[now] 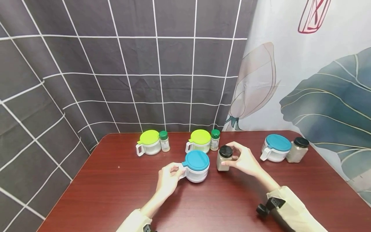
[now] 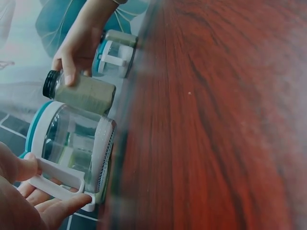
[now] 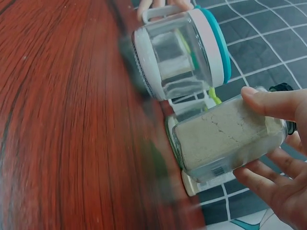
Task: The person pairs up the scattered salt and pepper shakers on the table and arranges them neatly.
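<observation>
Near the middle of the table, my left hand (image 1: 168, 178) grips the white handle (image 2: 62, 177) of a clear seasoning pot (image 1: 197, 170) with a blue lid (image 1: 197, 160). In the left wrist view, thumb and fingers close round that handle. To its right, my right hand (image 1: 244, 159) pinches a square spice jar (image 1: 222, 162) with a black cap (image 1: 225, 151) between thumb and fingers. Pale powder fills the jar (image 3: 230, 132), as the right wrist view shows. Pot and jar stand a small gap apart in the head view.
Behind are two lime-lidded pots (image 1: 149, 141) (image 1: 200, 140), each beside a green-capped shaker (image 1: 164, 141) (image 1: 214, 140). At the right stand another blue-lidded pot (image 1: 276, 148) and a black-capped jar (image 1: 297, 150). A tiled-pattern curtain (image 1: 174, 87) hangs behind the reddish table (image 1: 116, 193).
</observation>
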Demonstrator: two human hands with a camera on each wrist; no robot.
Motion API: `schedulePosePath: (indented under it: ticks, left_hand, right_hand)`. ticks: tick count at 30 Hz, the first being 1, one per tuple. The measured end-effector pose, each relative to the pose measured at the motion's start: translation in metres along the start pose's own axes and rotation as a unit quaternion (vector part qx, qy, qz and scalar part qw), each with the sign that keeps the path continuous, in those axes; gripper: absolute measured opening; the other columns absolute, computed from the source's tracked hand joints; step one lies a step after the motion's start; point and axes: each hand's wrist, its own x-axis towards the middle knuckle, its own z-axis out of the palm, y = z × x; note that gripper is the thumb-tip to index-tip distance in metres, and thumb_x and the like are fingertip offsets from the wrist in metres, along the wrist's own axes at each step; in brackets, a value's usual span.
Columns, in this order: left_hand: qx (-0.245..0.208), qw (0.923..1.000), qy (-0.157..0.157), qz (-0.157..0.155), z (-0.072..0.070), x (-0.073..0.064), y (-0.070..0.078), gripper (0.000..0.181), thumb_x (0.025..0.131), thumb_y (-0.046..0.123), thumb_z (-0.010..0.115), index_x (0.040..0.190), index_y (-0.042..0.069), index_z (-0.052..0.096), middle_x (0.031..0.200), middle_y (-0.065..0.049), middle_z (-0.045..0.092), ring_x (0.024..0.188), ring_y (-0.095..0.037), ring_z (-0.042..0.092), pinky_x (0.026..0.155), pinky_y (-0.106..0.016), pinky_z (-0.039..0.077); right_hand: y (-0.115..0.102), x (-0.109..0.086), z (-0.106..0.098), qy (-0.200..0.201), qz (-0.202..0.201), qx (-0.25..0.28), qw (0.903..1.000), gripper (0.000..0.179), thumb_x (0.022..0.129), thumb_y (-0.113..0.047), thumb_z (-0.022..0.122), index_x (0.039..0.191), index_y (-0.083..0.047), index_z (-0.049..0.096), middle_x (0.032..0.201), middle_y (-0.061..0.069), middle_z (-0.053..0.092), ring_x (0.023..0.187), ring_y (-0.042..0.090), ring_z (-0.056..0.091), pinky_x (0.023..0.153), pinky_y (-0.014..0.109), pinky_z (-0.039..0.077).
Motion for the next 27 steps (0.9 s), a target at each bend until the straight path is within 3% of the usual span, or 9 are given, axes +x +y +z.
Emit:
schedulePosePath:
  ticks: [7, 16, 27]
  left_hand:
    - [0.003, 0.9999, 0.009, -0.005, -0.011, -0.005, -0.004, 0.018, 0.084, 0.019, 0.071, 0.094, 0.004, 0.072, 0.093, -0.012, 0.075, 0.090, -0.023, 0.071, 0.077, -0.027, 0.055]
    - [-0.022, 0.9991, 0.015, -0.033, -0.020, -0.011, -0.010, 0.020, 0.085, 0.017, 0.071, 0.097, 0.001, 0.071, 0.095, -0.017, 0.073, 0.087, -0.023, 0.071, 0.069, -0.022, 0.056]
    - [-0.035, 0.9982, 0.035, -0.035, -0.029, -0.013, -0.014, 0.019, 0.086, 0.013, 0.070, 0.098, -0.002, 0.070, 0.097, -0.018, 0.073, 0.089, -0.024, 0.070, 0.067, -0.017, 0.054]
  right_hand:
    - [-0.005, 0.004, 0.011, -0.010, -0.009, 0.017, 0.9998, 0.053, 0.066, -0.009, 0.087, 0.112, -0.010, 0.059, 0.108, 0.010, 0.065, 0.086, 0.009, 0.069, 0.080, 0.031, 0.057]
    - [-0.007, 0.010, 0.026, -0.011, -0.025, 0.025, 0.9993, 0.053, 0.065, -0.006, 0.086, 0.111, -0.007, 0.060, 0.106, 0.010, 0.066, 0.083, 0.008, 0.069, 0.079, 0.028, 0.057]
    - [-0.017, 0.018, 0.041, -0.023, 0.001, 0.048, 0.9986, 0.057, 0.066, -0.009, 0.087, 0.115, -0.004, 0.058, 0.111, 0.015, 0.064, 0.089, 0.011, 0.069, 0.082, 0.033, 0.057]
